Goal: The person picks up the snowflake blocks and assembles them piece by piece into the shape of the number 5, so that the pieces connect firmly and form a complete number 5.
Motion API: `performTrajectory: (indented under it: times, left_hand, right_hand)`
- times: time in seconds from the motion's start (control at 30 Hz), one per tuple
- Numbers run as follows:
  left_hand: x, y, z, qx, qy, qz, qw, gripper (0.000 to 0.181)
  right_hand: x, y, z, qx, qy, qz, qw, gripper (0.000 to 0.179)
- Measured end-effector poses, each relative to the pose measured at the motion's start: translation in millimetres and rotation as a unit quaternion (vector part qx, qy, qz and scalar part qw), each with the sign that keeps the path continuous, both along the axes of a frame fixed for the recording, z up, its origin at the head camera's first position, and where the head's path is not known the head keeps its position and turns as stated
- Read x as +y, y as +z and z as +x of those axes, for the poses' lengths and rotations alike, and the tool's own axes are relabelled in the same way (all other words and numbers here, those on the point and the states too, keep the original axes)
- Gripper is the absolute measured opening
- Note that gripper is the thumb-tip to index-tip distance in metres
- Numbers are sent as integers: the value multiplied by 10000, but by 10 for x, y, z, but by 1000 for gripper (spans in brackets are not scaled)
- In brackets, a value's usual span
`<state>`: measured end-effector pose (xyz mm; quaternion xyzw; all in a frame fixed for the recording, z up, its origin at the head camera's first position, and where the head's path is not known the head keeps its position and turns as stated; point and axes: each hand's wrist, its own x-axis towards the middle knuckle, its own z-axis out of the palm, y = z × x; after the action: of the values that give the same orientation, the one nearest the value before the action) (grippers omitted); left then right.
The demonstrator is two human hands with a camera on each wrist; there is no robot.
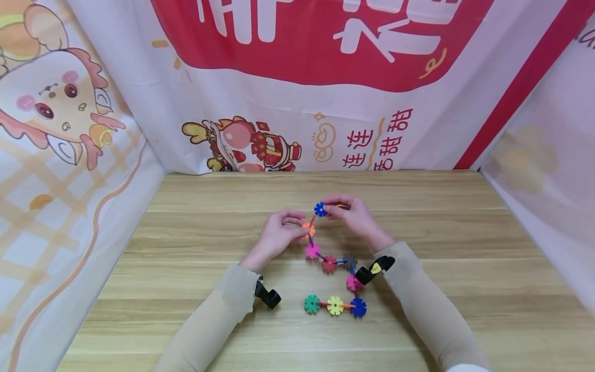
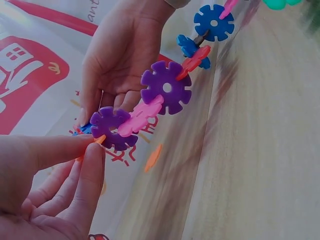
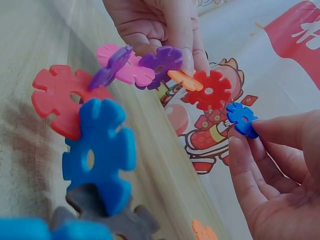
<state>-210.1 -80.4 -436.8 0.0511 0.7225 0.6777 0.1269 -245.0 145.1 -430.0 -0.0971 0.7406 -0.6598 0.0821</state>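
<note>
A chain of notched plastic flower discs winds over the table in the head view. Near its far end, my left hand [image 1: 279, 233] pinches an orange disc [image 1: 307, 230] between thumb and forefinger. My right hand [image 1: 352, 214] holds a blue disc [image 1: 319, 209] by its edge with thumb and fingertips. That blue disc meets the rim of a red disc [image 3: 209, 90] beyond the orange one; whether their slots are joined I cannot tell. From the orange disc the chain runs through purple [image 3: 161, 65], pink [image 1: 312, 251] and red [image 1: 329, 263] discs, partly raised.
Nearer the body, the chain turns at a dark blue disc [image 1: 358, 308] and ends with yellow [image 1: 335, 306] and green [image 1: 312, 304] discs. A loose orange disc [image 2: 153, 158] lies beyond the chain. Printed cloth [image 1: 297, 103] borders the wooden table [image 1: 209, 206].
</note>
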Motion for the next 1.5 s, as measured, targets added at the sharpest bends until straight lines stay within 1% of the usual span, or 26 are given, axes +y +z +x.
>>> performTrajectory:
  times: [0.07,0.13,0.27,0.37,0.5,0.6,0.73,0.9,1.03,1.13,1.2,1.27,1.43,1.5]
  left_hand:
    - [-4,0,3,1,43,44,10000,44]
    - [-10,-5,4,28,93,-15,10000,44]
    - [-25,-13,4,174,158,-384,9990,43]
    - [-35,-17,4,299,121,-558,9979,40]
    - [-38,-15,10,384,149,-605,9973,29]
    - [-37,-10,19,247,185,-415,9987,23]
    - [-37,-17,25,-14,100,0,9999,24]
    - [-45,-34,21,-64,-58,85,9999,28]
    - [-51,-27,26,-7,-90,-171,9998,26]
    - [-52,-11,31,138,-53,-529,9985,24]
    - [-50,-6,30,179,-44,-659,9977,23]
    - [-47,-6,28,130,-76,-550,9984,23]
    - [-45,-22,21,-161,-165,58,9997,23]
    - [-46,-26,19,-179,-179,131,9996,23]
  right_hand:
    - [-5,-3,4,33,64,-19,10000,21]
    - [-6,-6,11,40,111,-4,9999,22]
    - [2,-20,18,-48,85,154,9998,27]
    - [9,-32,11,-116,52,167,9998,30]
    - [22,-32,8,-106,30,139,9998,25]
    - [28,-19,10,-18,33,207,9998,25]
    - [9,9,-1,145,42,217,9997,30]
    - [-1,36,-16,183,122,356,9991,27]
    - [14,32,-29,87,211,441,9988,28]
    - [18,15,-47,30,239,345,9991,26]
    - [16,5,-56,19,251,308,9992,23]
    - [14,-3,-64,7,279,254,9993,22]
    - [20,-8,-63,115,392,233,9989,24]
    - [23,-11,-63,192,425,260,9986,25]
